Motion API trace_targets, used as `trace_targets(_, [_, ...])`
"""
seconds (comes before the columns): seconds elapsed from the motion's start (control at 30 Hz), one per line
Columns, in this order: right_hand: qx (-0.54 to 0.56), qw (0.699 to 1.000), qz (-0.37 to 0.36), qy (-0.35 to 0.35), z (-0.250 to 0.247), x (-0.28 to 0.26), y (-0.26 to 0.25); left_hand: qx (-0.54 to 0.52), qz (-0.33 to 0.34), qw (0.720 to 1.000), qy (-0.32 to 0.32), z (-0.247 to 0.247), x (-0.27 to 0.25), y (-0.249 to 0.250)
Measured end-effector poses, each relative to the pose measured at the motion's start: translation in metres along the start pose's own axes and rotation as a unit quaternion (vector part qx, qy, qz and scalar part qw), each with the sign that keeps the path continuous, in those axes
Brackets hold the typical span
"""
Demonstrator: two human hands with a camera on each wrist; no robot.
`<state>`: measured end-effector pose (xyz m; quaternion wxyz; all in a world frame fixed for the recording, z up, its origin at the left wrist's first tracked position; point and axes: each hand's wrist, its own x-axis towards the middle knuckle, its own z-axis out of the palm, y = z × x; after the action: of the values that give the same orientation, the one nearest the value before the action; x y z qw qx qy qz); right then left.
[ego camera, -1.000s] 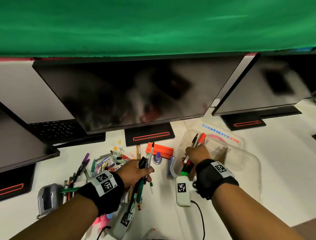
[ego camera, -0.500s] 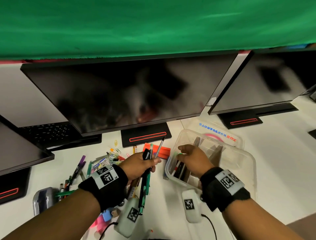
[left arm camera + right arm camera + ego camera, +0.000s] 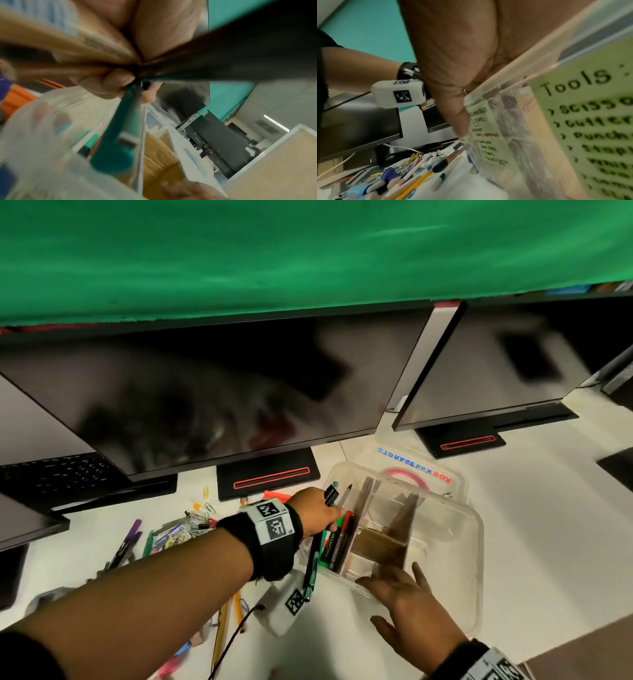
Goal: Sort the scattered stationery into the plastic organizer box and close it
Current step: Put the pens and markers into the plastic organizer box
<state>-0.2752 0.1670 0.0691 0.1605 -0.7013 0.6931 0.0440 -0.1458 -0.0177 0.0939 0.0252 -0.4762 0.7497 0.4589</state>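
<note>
The clear plastic organizer box (image 3: pixel 476 546) stands open on the white desk, split by cardboard dividers. Several markers (image 3: pixel 337 541) lie in its left compartment. My left hand (image 3: pixel 327 513) grips a bundle of pens (image 3: pixel 313 563) and holds them over that left compartment, tips pointing away from me. In the left wrist view my fingers (image 3: pixel 111 83) curl round a teal pen (image 3: pixel 118 136) and a black one. My right hand (image 3: pixel 406 594) rests flat with spread fingers on the box's near edge. Its thumb (image 3: pixel 453 108) lies against the labelled box wall (image 3: pixel 513 135).
The box's clear lid (image 3: pixel 428 474), lettered STORAGE BOX, lies behind the box. Scattered stationery (image 3: pixel 178 532) covers the desk on the left: pens, pencils (image 3: pixel 226 618) and paper clips. Monitors (image 3: pixel 212 392) stand close behind on dark bases. The desk's edge runs near right.
My left hand has carried its pens rightward to above the box's left compartment. My right hand let its markers go in that compartment and drew back to the box's near edge.
</note>
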Motion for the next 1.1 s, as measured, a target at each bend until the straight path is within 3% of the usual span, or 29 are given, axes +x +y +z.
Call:
trace_targets(0.23, [0.131, 0.988, -0.069, -0.036, -0.003, 0.004, 0.007, 0.145, -0.067, 0.987, 0.022, 0.012, 0.022, 0.02])
trace_targets(0.43, [0.152, 0.983, -0.097, -0.04, -0.002, 0.01, 0.015, 0.15, -0.104, 0.982, 0.039, 0.015, 0.04, 0.027])
trace_targets(1.1, [0.167, 0.981, -0.099, -0.013, 0.007, 0.02, 0.018, 0.201, -0.07, 0.977, -0.015, 0.013, 0.059, 0.017])
